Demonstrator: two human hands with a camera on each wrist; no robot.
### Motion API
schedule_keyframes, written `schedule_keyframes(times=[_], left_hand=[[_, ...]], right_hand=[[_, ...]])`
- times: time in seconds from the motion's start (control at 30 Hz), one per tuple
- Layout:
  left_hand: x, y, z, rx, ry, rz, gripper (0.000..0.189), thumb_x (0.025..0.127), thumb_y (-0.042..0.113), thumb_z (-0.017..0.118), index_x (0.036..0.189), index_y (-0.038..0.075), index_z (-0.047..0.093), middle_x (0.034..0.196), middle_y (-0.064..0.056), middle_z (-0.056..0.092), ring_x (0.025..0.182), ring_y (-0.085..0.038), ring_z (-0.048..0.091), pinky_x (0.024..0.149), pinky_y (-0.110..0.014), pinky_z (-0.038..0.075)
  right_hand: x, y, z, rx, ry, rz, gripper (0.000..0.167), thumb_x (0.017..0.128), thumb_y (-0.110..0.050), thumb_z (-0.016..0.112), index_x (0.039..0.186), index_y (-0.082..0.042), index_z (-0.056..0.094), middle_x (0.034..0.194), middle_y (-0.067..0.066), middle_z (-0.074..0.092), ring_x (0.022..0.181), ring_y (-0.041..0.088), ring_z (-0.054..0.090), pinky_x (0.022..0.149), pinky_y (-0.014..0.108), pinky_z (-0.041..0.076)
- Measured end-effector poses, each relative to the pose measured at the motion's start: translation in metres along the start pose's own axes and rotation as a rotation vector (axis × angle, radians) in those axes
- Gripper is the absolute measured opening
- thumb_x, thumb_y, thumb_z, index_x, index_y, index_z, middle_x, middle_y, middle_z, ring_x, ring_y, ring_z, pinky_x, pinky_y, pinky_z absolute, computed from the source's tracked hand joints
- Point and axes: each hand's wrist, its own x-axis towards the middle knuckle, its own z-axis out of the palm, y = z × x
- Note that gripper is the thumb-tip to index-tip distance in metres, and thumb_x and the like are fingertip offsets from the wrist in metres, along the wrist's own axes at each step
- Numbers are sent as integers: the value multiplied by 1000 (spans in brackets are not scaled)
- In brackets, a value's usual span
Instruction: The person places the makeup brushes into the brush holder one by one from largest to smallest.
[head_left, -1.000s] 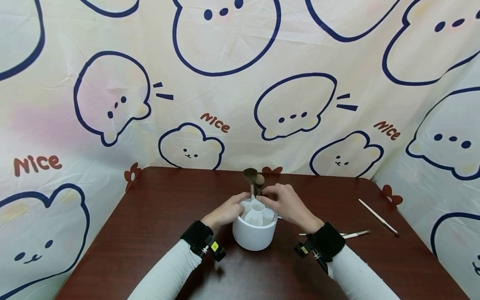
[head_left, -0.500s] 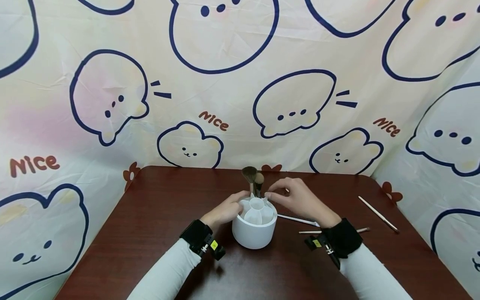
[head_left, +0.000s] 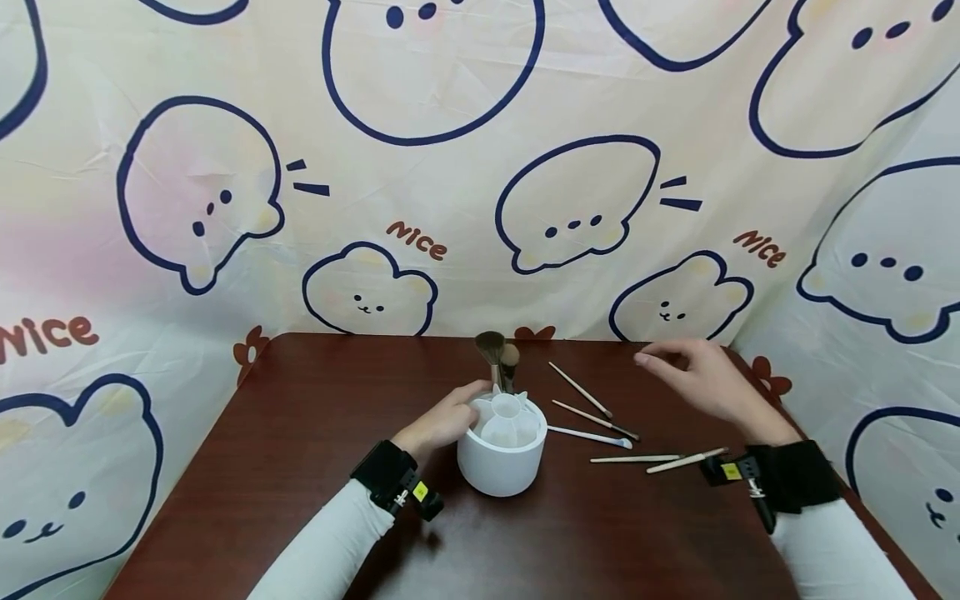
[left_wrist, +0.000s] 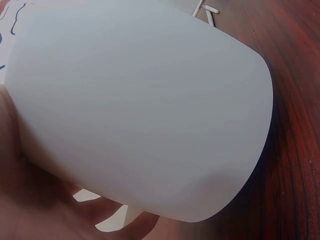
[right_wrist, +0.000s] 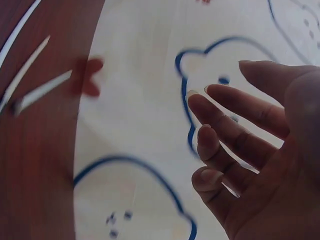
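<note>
Cream cloth (head_left: 468,196) printed with blue-outlined bears and the word "Nice" hangs behind our dark reddish-brown table (head_left: 337,408). Near the middle of the tabletop we have a round white cup (head_left: 501,471), upright, with a white divided insert (head_left: 509,407) in its mouth. Our left hand (head_left: 444,417) grips the cup's left side, its fingers curled round the wall. Two fluffy brushes (head_left: 491,345) rise at the back of the cup; we cannot tell where their lower ends rest.

Just to the cup's right we see five slim brushes (head_left: 596,419) lying at different angles, the one with a white handle (head_left: 588,435) reaching closest to the cup. Farther right, we hold our right hand (head_left: 697,375) raised near the table's far right corner, fingers loosely bent, thumb apart from them, nothing in its grasp. Black bands (head_left: 386,473) circle both our wrists, over white sleeves (head_left: 322,542).
</note>
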Motion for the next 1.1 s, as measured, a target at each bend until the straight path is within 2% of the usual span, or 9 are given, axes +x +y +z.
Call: schedule_keyframes(times=[0.2,0.33,0.43,0.57,0.7,0.83,0.97,1.1], left_hand=[[-1,0,1,-7,4,-15,70,88,-1,40,157,8,39,162,-13,36,147,-32,30,118,-62,20],[-1,1,2,-9,14,-24,70,88,0,40,157,9,38,163,-13,34,149,-31,27,119,-62,19],[-2,2,2,-10,16,-24,71,87,0,39,157,8,38,163,-13,34,150,-31,27,119,-61,19],[-3,3,2,-16,14,-37,71,87,0,39,158,9,38,163,-12,34,149,-31,28,119,-61,20],[-3,3,2,-18,14,-44,72,87,0,40,158,9,37,163,-12,34,148,-31,29,119,-61,20],[-2,3,1,-2,9,-28,71,87,0,39,157,9,38,163,-12,34,149,-31,28,119,-61,20],[-1,3,1,5,10,-16,70,88,0,39,157,8,39,162,-13,35,149,-31,29,119,-61,20],[-1,2,1,5,7,-18,70,87,0,40,157,9,39,162,-13,36,146,-32,31,118,-62,21]], right_hand=[[-21,49,-13,-58,-13,134,34,103,-32,61,121,-5,71,114,17,71,96,31,63,73,38,49],[-37,85,-15,-40,-94,247,38,104,-29,59,124,3,66,121,27,66,105,42,60,78,50,50],[-51,112,-14,-37,-148,307,38,104,-22,59,124,10,63,120,33,63,106,47,60,79,54,50],[-68,152,-9,-89,-172,335,33,100,-11,61,120,15,61,111,36,64,99,51,61,76,55,51],[-84,187,1,-148,-186,341,32,97,-9,62,117,15,62,109,37,63,99,54,59,78,59,49],[-94,203,9,-154,-179,317,27,95,-6,64,113,13,64,105,35,65,99,54,60,79,61,48],[-96,206,9,-182,-127,293,27,94,-4,63,115,13,63,107,37,61,98,54,58,79,62,47],[-94,206,5,-274,-111,367,41,94,-11,64,125,15,56,114,44,52,100,58,49,79,68,42]])
